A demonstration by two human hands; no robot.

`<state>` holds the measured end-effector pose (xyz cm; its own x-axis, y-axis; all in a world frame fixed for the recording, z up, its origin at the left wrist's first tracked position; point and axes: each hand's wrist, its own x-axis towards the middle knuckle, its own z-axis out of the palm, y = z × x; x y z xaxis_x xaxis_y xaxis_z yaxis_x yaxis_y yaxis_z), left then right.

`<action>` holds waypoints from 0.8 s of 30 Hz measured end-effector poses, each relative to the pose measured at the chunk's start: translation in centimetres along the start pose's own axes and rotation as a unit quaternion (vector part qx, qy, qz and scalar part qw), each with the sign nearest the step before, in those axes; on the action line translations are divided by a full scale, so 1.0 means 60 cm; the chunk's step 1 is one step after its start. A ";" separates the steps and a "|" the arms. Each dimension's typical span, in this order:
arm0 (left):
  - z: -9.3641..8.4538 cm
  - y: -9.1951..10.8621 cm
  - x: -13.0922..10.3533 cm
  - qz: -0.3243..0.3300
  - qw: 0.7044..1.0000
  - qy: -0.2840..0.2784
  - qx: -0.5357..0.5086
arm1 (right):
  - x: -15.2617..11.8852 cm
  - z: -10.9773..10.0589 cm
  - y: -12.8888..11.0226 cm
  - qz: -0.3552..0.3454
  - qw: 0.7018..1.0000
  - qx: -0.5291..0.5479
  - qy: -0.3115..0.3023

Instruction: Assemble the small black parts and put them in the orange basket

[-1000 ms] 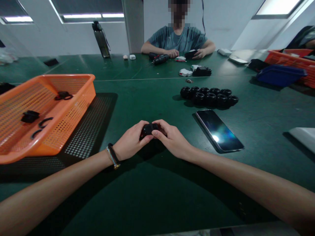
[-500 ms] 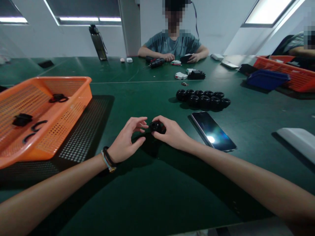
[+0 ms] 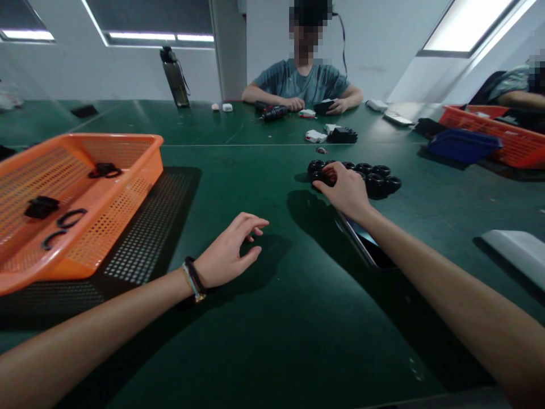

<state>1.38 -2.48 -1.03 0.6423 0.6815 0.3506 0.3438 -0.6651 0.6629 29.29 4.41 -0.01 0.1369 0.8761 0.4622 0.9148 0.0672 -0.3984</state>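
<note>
My right hand (image 3: 346, 187) reaches to the left end of a cluster of glossy, round black parts with holes in their tops (image 3: 374, 183). Its thumb and fingers are closed about one round black part (image 3: 317, 176) in the front row, which they partly hide. Over the green table, left of centre, my left hand (image 3: 232, 250) hovers with fingers apart and nothing in it. A dark band and a light bracelet circle that wrist. Under my right forearm lies a phone (image 3: 361, 238), partly covered.
An orange basket (image 3: 131, 196) at left holds black rings and a black block. A white object (image 3: 517, 255) lies at right. Farther back are a blue tray (image 3: 464, 145), another orange basket (image 3: 517, 136), a power drill (image 3: 272, 112), a bottle (image 3: 174, 79) and a person seated opposite.
My right hand has carried the round black part from beside my left hand, forward and right, to the cluster. My left hand has stayed nearly in place, slightly lower.
</note>
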 end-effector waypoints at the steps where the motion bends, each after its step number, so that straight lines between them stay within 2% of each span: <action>1: 0.001 0.000 0.000 0.000 1.000 -0.003 0.001 | 0.001 0.002 0.006 -0.003 1.000 -0.020 0.005; 7: 0.001 0.001 0.000 0.014 0.999 -0.024 0.023 | -0.001 0.008 0.009 -0.054 0.990 -0.128 0.009; 10: 0.000 0.001 0.000 0.018 0.999 -0.030 0.031 | 0.002 0.006 0.005 -0.053 0.986 -0.158 0.015; 17: 0.000 0.003 -0.002 0.010 0.998 -0.048 0.040 | 0.005 0.009 0.023 -0.014 0.987 -0.160 0.019; 24: 0.000 0.002 -0.002 0.009 0.996 -0.067 0.065 | 0.000 0.013 0.031 -0.044 0.980 -0.189 0.036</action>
<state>1.35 -2.65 -1.02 0.7325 0.6272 0.2646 0.4105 -0.7171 0.5632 30.70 4.88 -1.35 0.0659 0.8383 0.5412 0.9978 -0.0531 -0.0394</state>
